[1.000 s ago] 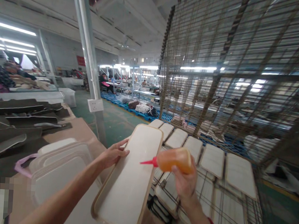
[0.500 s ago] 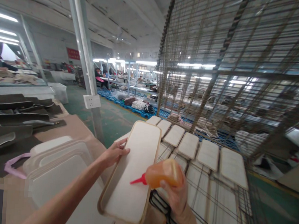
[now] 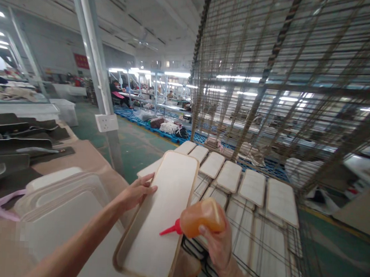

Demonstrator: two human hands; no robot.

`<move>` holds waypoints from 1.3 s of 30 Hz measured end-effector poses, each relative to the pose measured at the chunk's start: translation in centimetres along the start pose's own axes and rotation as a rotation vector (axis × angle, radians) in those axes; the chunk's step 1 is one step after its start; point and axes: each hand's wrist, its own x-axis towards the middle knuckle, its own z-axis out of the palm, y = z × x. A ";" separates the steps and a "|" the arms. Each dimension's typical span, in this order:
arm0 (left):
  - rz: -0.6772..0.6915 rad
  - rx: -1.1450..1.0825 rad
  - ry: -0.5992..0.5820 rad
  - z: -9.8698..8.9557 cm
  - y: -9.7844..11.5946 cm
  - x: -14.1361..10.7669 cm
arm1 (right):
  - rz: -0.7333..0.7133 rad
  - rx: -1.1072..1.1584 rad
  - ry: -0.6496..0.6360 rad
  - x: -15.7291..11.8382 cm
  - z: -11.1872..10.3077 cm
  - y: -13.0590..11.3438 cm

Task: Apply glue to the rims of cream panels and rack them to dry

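Note:
A long white panel with rounded corners and a tan rim (image 3: 164,212) is tilted up in front of me. My left hand (image 3: 139,191) grips its left edge, the thumb on the white face. My right hand (image 3: 218,243) is wrapped round a squeeze bottle of orange liquid (image 3: 199,218). The bottle lies nearly level, and its red nozzle (image 3: 170,228) points left, over the lower middle of the panel. Whether the tip touches the surface I cannot tell. No liquid shows on the panel.
Several similar white panels (image 3: 252,187) lie on a wire rack at the right, beneath a raised mesh frame (image 3: 270,77). White stacked pieces (image 3: 67,219) and dark curved pieces (image 3: 18,145) are on the left table. A metal post (image 3: 97,79) with a socket box rises beyond. People sit far back.
The view has turned slightly right, so the surroundings sit further left. The panel's lower end has shifted a little left. Both hands keep their holds, with the nozzle still over the panel.

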 end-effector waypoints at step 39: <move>-0.110 0.101 0.386 2.5 -5.7 6.1 | 0.187 0.434 0.590 8.3 -21.2 -4.2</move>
